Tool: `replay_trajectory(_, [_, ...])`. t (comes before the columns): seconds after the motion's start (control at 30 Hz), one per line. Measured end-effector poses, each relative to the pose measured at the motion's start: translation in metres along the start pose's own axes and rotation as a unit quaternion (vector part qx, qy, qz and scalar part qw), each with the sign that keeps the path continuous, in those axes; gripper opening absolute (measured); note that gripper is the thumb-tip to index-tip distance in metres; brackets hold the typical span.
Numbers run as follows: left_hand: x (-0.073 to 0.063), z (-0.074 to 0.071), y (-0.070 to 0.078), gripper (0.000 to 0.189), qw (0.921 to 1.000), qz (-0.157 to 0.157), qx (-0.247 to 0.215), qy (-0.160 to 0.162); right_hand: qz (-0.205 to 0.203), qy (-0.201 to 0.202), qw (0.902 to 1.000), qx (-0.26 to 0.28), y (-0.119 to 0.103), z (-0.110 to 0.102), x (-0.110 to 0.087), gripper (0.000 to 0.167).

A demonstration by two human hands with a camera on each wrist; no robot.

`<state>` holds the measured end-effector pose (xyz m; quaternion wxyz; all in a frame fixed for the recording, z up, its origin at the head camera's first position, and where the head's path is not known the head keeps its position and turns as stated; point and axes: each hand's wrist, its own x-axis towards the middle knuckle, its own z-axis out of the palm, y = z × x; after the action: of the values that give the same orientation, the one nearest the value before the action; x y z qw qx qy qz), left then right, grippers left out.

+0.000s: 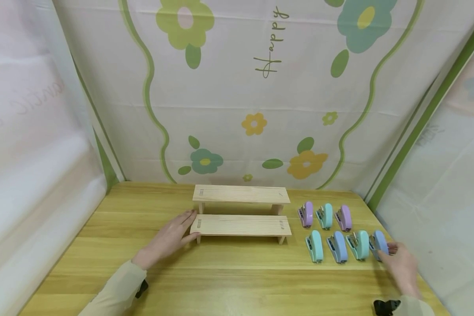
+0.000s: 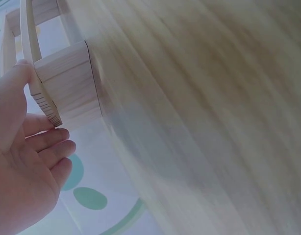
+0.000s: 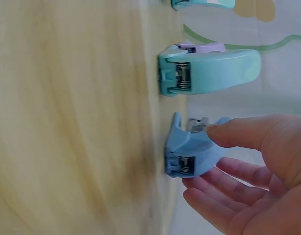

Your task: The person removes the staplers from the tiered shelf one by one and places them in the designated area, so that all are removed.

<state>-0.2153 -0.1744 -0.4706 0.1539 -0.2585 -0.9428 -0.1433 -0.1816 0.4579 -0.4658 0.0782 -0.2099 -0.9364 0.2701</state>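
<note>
A two-step stand of pale wood stands on the table. My left hand grips the left end of its lower step, the thumb toward the front and the fingers toward the back. In the left wrist view the thumb lies against the board's edge. Far to the right, my right hand holds a blue stapler at the end of the front row, thumb on one side and fingers on the other. The right wrist view shows this blue stapler on its side close to the tabletop, beside a teal stapler.
Left of the held stapler, the front row has a teal, a blue and another teal stapler. Behind them are two purple staplers and a teal one. Flower-printed cloth hangs round the wooden table.
</note>
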Motion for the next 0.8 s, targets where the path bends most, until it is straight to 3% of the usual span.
replay_trajectory(0.23, [0.001, -0.003, -0.001, 0.073, 1.0000, 0.002, 0.001, 0.004, -0.040, 0.024, 0.9988, -0.009, -0.010, -0.010, -0.004, 0.053])
replay_trajectory(0.57, [0.001, -0.012, -0.004, 0.074, 0.9999, -0.009, -0.010, 0.006, -0.107, 0.066, 0.9920, -0.014, -0.055, -0.023, -0.020, 0.048])
replay_trajectory(0.7, [0.001, -0.019, -0.007, 0.075, 0.9994, -0.026, -0.023, -0.003, -0.154, 0.078, 0.9848, -0.017, -0.075, -0.020, -0.026, 0.043])
replay_trajectory(0.8, [0.004, -0.025, -0.011, 0.074, 0.9992, -0.033, -0.023, -0.003, -0.205, 0.100, 0.9735, -0.012, -0.095, -0.013, -0.030, 0.037])
